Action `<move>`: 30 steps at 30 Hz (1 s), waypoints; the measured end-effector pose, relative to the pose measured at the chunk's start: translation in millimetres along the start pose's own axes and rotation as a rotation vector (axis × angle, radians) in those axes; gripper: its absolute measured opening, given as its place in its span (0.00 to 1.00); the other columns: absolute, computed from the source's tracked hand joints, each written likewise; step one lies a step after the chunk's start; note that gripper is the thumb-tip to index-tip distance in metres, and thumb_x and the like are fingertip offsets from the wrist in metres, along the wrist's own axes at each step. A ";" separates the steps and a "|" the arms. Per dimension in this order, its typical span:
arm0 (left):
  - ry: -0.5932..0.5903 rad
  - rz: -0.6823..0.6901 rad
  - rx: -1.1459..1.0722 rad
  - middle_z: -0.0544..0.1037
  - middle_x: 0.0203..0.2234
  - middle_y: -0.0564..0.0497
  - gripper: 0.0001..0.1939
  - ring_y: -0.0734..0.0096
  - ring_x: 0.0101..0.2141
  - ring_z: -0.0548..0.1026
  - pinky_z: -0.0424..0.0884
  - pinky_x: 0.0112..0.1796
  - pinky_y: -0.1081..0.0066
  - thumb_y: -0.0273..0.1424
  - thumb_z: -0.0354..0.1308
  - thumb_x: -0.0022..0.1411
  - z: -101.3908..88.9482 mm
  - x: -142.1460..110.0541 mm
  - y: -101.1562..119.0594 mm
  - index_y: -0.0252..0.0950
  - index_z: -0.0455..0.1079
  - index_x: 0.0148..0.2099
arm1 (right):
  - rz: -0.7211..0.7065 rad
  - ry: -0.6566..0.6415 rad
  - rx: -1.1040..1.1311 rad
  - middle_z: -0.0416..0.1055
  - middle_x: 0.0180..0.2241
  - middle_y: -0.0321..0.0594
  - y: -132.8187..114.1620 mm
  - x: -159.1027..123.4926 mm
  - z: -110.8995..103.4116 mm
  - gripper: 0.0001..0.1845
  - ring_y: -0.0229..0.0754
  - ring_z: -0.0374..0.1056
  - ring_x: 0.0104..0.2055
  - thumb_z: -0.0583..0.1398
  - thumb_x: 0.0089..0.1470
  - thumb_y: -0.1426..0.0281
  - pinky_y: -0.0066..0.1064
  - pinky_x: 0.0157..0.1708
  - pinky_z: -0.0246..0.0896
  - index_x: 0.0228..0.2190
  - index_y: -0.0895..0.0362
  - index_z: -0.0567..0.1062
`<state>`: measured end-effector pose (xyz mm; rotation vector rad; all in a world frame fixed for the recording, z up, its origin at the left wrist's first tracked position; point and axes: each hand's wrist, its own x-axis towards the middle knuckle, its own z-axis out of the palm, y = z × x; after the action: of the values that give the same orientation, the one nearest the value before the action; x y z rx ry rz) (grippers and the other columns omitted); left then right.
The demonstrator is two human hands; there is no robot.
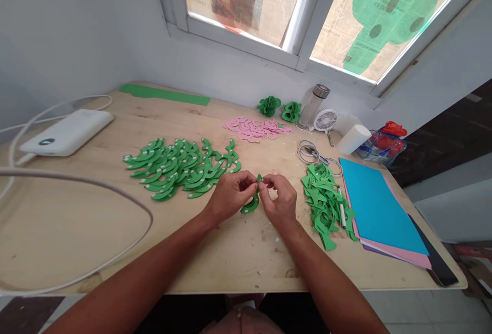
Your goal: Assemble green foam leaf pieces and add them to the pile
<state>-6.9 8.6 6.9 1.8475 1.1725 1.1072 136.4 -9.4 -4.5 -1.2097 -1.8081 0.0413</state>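
Note:
Both hands meet at the middle of the table around one curved green foam or paper piece (251, 205). My left hand (235, 193) pinches its upper end between thumb and fingers. From the other side my right hand (280, 200) closes its thumb and fingertips at the same end. The lower curve of the piece hangs below the fingertips, with a small white patch on it. Just beyond my left hand lies a large spread of similar curved green pieces (165, 170), many with small white patches. Right of my right hand is a heap of green scraps (321, 201).
Pink cut pieces (253, 129) and two green layered balls (269, 105) lie at the back, near a bottle (315, 103) and small fan (325, 119). Coloured sheets (380, 206) are stacked right. A white power bank (69, 131) and looping cable (126, 195) occupy the left.

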 end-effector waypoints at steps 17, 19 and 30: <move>-0.008 0.019 0.015 0.72 0.17 0.55 0.09 0.77 0.20 0.67 0.61 0.22 0.78 0.32 0.53 0.54 0.5 -0.5 -0.8 0.34 0.68 0.25 | 0.101 -0.025 0.111 0.71 0.25 0.39 3.2 0.2 3.2 0.05 0.38 0.65 0.27 0.56 0.52 0.71 0.29 0.29 0.61 0.29 0.58 0.71; -0.010 0.024 0.019 0.73 0.18 0.55 0.09 0.77 0.20 0.67 0.62 0.22 0.78 0.33 0.54 0.54 1.1 -0.6 -1.5 0.34 0.69 0.26 | 0.113 -0.022 0.120 0.70 0.25 0.38 3.6 -0.2 4.1 0.04 0.37 0.65 0.27 0.56 0.52 0.71 0.29 0.29 0.61 0.29 0.58 0.70; 0.024 0.094 0.132 0.73 0.18 0.54 0.07 0.77 0.20 0.67 0.62 0.24 0.77 0.29 0.53 0.53 2.4 -1.6 0.9 0.34 0.69 0.26 | -0.006 0.033 -0.030 0.66 0.23 0.38 -3.3 1.0 1.1 0.03 0.40 0.61 0.28 0.55 0.51 0.74 0.33 0.31 0.56 0.26 0.57 0.67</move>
<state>-4.7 6.5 6.2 2.0136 1.2088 1.1307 133.1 -9.9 -2.8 -1.2199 -1.7892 -0.0093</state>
